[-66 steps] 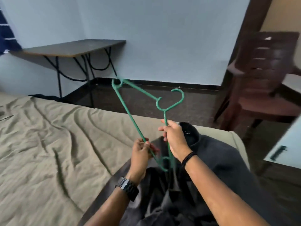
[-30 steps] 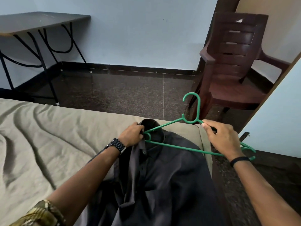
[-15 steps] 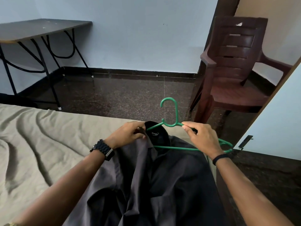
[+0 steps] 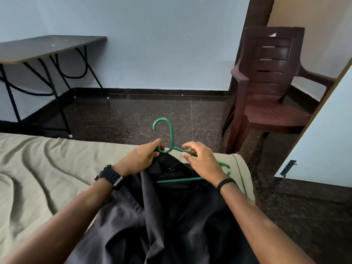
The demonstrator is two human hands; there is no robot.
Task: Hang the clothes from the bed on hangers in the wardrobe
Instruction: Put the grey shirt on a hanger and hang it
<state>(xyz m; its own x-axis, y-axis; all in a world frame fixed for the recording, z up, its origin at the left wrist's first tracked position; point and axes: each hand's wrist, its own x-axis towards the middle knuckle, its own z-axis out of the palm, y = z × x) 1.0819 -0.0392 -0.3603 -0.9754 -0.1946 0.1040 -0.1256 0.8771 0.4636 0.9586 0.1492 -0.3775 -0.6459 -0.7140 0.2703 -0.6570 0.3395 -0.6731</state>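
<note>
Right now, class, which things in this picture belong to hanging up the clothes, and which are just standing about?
Part of the job:
green hanger
dark shirt
bed
left hand, right hand, both at the hanger

Just standing about:
brown plastic chair
folding table

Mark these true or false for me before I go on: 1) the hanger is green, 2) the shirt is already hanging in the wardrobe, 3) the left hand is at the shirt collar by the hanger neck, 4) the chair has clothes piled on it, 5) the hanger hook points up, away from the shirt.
1) True: the hanger is green.
2) False: the dark shirt lies on the bed.
3) True: the left hand pinches the collar beside the hanger neck.
4) False: the brown chair has a bare seat.
5) True: the hook stands above the collar.
</note>
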